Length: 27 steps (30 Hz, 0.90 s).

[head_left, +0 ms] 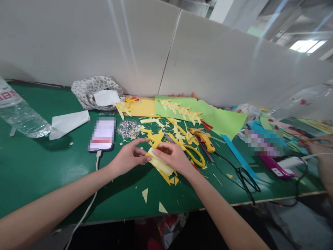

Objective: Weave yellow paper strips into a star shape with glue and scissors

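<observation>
My left hand [130, 156] pinches the left edge of a folded yellow paper piece [160, 163], thumb and fingers closed on it. From the other side my right hand [173, 155] grips the same piece, its thumb lying on the pale yellow face. Beneath and around them lie yellow paper scraps [175, 130]. Yellow-handled scissors [196, 158] rest right beside my right hand, their blades partly covered by scraps. A yellow glue gun [205, 139] lies just beyond the scissors. A clear round case of small beads [128, 128] sits behind my left hand.
A phone [102, 133] with a charging cable lies left, near a water bottle [23, 111]. Yellow paper fish shapes [182, 110] rest on green paper [223, 118] at the back. At right are a blue strip [239, 156], a purple power strip [275, 166] and another person's hand [321, 144].
</observation>
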Tool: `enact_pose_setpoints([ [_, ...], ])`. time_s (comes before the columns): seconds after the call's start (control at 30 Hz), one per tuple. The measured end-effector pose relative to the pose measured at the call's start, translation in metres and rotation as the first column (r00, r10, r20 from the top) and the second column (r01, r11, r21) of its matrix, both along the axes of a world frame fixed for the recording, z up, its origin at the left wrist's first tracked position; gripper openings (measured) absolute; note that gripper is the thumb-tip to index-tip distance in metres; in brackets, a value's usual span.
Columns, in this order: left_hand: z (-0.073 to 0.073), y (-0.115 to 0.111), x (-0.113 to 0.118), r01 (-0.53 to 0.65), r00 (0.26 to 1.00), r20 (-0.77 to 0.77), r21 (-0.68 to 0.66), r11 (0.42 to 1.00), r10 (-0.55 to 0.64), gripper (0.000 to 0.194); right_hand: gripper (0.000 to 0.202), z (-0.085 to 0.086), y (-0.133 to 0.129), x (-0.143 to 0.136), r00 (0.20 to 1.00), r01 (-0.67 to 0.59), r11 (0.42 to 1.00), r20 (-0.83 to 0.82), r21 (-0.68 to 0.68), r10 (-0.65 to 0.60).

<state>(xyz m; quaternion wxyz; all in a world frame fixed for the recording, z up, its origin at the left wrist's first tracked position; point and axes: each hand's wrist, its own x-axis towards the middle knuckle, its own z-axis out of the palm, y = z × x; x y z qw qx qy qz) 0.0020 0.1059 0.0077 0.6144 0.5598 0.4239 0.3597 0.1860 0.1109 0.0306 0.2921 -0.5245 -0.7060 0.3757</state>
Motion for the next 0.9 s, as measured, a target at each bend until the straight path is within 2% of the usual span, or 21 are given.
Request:
enact_pose_setpoints([
  [0.2,0.0018,-0.0014,0.0006,0.005,1.0,0.005,-0.011,1.0,-0.005,0.06,0.032,-0.0046,0.0006,-0.0008,0.995,0.027,0.995,-0.092,-0.1,-0.037],
  [0.47,0.0044,-0.0019,0.0003,-0.024,1.0,-0.013,-0.045,0.999,0.023,0.057,0.029,-0.0067,-0.0002,-0.0047,0.991,0.009,0.997,-0.131,-0.078,-0.02],
  [0.67,0.0039,-0.0016,0.0009,-0.018,1.0,0.017,-0.056,0.998,0.019,0.055,0.029,-0.0038,-0.0015,-0.0061,0.994,0.073,0.995,-0.077,-0.061,-0.077],
  [0.9,0.0059,-0.0018,0.0004,-0.024,1.0,0.011,-0.073,0.997,0.025,0.053,0.028,-0.0045,0.0003,-0.0041,0.998,0.036,0.997,-0.045,-0.067,-0.039],
])
